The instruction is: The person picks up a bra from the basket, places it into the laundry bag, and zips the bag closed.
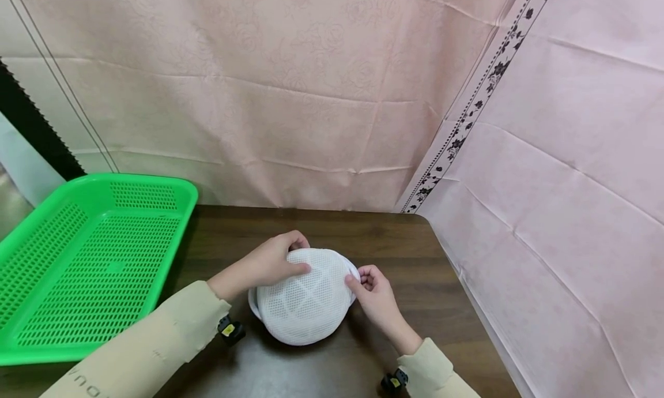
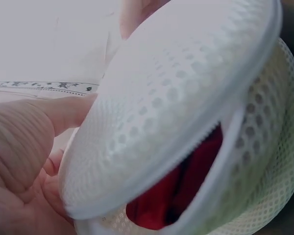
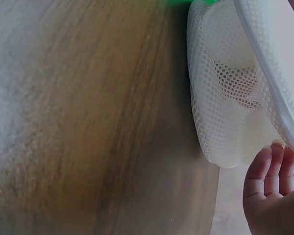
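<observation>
A round white mesh laundry bag (image 1: 303,305) is held over the wooden table between both hands. My left hand (image 1: 275,262) grips its upper left side, thumb on the mesh top and fingers round the far edge. At the right rim, my right hand (image 1: 374,297) pinches the bag's edge between thumb and curled fingers. In the left wrist view the bag's zippered side gapes, and dark red cloth (image 2: 174,191) shows inside. The right wrist view has the bag's perforated side wall (image 3: 235,85) bulging below the lid, with right fingers (image 3: 274,171) at the lid's border.
A large green plastic basket (image 1: 171,259) stands on the left of the brown wooden table (image 1: 415,254). Pale pink patterned sheets (image 1: 290,98) hang behind the table and along its right side. Each wrist carries a small black camera.
</observation>
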`<action>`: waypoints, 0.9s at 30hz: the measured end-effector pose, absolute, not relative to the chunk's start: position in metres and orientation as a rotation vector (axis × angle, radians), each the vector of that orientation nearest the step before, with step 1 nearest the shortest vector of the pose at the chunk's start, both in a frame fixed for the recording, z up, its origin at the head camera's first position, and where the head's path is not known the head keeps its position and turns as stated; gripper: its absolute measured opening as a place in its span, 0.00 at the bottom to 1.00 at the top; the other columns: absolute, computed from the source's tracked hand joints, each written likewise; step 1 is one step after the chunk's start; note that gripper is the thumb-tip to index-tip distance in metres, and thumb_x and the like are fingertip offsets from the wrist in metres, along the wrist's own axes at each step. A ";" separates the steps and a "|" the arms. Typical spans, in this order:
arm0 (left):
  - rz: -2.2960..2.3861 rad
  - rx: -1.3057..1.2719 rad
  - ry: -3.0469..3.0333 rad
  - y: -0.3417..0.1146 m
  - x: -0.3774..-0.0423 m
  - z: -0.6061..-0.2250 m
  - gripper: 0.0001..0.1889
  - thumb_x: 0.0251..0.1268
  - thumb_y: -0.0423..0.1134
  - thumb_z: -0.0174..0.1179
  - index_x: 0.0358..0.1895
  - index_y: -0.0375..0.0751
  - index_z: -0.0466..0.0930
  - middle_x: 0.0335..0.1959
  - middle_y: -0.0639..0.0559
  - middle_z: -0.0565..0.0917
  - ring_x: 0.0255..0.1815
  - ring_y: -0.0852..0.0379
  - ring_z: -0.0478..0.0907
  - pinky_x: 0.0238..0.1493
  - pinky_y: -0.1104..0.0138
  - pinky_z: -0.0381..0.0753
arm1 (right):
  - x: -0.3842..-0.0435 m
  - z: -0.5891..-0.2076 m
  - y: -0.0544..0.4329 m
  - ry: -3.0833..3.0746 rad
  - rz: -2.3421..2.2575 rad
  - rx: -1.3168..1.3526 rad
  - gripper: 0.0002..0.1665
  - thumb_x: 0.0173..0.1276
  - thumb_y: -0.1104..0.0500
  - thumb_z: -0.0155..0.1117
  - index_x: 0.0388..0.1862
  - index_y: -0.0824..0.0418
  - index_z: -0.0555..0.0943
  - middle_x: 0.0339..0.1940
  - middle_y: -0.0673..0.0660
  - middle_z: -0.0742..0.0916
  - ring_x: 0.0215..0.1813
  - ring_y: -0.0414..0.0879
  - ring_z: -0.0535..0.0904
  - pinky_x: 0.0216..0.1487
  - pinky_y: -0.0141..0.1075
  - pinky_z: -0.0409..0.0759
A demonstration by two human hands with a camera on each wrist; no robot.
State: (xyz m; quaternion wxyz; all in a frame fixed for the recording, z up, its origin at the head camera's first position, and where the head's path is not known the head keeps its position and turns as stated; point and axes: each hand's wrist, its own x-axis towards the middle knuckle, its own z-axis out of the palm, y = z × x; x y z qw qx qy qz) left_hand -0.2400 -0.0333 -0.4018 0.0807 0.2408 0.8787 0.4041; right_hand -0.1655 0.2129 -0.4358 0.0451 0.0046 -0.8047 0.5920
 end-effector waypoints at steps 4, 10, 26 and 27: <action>1.273 0.758 2.604 -0.032 -0.239 -0.399 0.18 0.54 0.46 0.72 0.45 0.53 0.75 0.38 0.58 0.78 0.40 0.58 0.75 0.44 0.62 0.74 | -0.167 -0.435 0.215 -2.420 1.770 0.029 0.09 0.67 0.63 0.65 0.42 0.68 0.77 0.32 0.59 0.80 0.32 0.45 0.75 0.33 0.31 0.73; 1.332 0.857 2.596 -0.031 -0.238 -0.397 0.17 0.56 0.42 0.71 0.48 0.52 0.77 0.42 0.58 0.79 0.44 0.56 0.75 0.48 0.60 0.74 | -0.172 -0.447 0.220 -2.413 1.761 0.084 0.06 0.70 0.61 0.62 0.38 0.65 0.81 0.31 0.57 0.82 0.33 0.46 0.75 0.35 0.32 0.73; 1.364 0.999 2.534 -0.035 -0.238 -0.395 0.06 0.63 0.34 0.65 0.38 0.52 0.82 0.41 0.61 0.80 0.41 0.57 0.75 0.46 0.61 0.75 | -0.189 -0.435 0.215 -2.454 1.708 0.201 0.09 0.72 0.60 0.59 0.46 0.64 0.81 0.36 0.57 0.84 0.36 0.48 0.77 0.37 0.33 0.76; 1.362 1.012 2.536 -0.034 -0.238 -0.395 0.07 0.63 0.34 0.65 0.38 0.52 0.82 0.41 0.61 0.80 0.42 0.58 0.75 0.47 0.61 0.75 | -0.190 -0.429 0.214 -2.476 1.699 0.244 0.10 0.73 0.61 0.59 0.48 0.65 0.81 0.38 0.57 0.84 0.37 0.48 0.78 0.38 0.34 0.76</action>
